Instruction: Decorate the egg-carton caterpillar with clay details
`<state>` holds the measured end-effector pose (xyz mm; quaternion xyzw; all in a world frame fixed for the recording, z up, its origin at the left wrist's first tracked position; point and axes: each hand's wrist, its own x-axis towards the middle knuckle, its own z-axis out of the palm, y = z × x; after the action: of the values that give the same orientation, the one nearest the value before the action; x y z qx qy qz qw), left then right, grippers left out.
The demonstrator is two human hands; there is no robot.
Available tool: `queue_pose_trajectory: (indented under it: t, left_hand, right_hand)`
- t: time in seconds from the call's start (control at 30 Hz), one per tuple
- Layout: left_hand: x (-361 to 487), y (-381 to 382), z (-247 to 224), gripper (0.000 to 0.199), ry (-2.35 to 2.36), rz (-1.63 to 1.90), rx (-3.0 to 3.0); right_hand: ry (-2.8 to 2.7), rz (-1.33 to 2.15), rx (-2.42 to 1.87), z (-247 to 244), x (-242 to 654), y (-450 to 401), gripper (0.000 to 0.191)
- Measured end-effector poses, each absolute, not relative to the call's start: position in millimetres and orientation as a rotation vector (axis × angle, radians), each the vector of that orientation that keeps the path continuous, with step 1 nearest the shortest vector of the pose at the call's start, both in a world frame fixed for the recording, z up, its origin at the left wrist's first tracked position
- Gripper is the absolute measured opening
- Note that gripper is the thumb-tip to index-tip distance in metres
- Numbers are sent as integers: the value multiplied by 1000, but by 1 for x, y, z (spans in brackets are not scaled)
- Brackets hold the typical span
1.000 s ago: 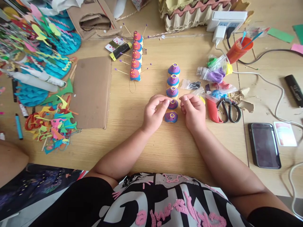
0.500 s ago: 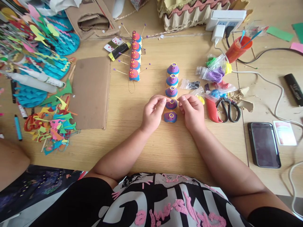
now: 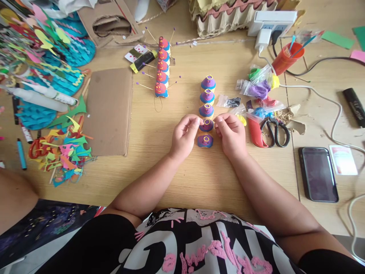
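A column of purple and blue egg-carton cups [image 3: 206,110] with yellow rings on top and small faces stands in front of me. My left hand [image 3: 185,135] is pinched closed at the left side of the lower cups. Opposite it, my right hand [image 3: 231,135] is pinched too, thumb against forefinger. Both sets of fingertips hover by the second cup from the near end. Whatever they hold is too small to make out. Farther back stands a finished-looking red and blue egg-carton strip [image 3: 162,68] with purple-tipped sticks along its sides.
Bags of coloured clay [image 3: 259,87] and red-and-black scissors [image 3: 268,131] lie right of my hands. Beyond are an orange cup [image 3: 288,59], a power strip [image 3: 272,23] and a phone [image 3: 318,174]. A cardboard sheet [image 3: 108,112] and paper scraps [image 3: 67,156] are left.
Almost nothing differs. My two hands stay pinched in nearly the same place, with only a very slight shift of the right fingers.
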<state>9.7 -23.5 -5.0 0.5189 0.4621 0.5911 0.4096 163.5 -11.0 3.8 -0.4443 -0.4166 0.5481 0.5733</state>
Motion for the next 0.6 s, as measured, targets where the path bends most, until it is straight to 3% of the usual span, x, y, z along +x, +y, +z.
queue_pose_trajectory:
  t: [0.4, 0.6]
  left_hand:
    - [9, -23, -6, 40, 1175, 1457, 1289]
    - [9, -23, -6, 44, 1204, 1448, 1292]
  right_hand:
    - [-880, 1516, -892, 4, 165, -7, 39]
    - [-794, 1513, -952, 5, 167, -4, 46]
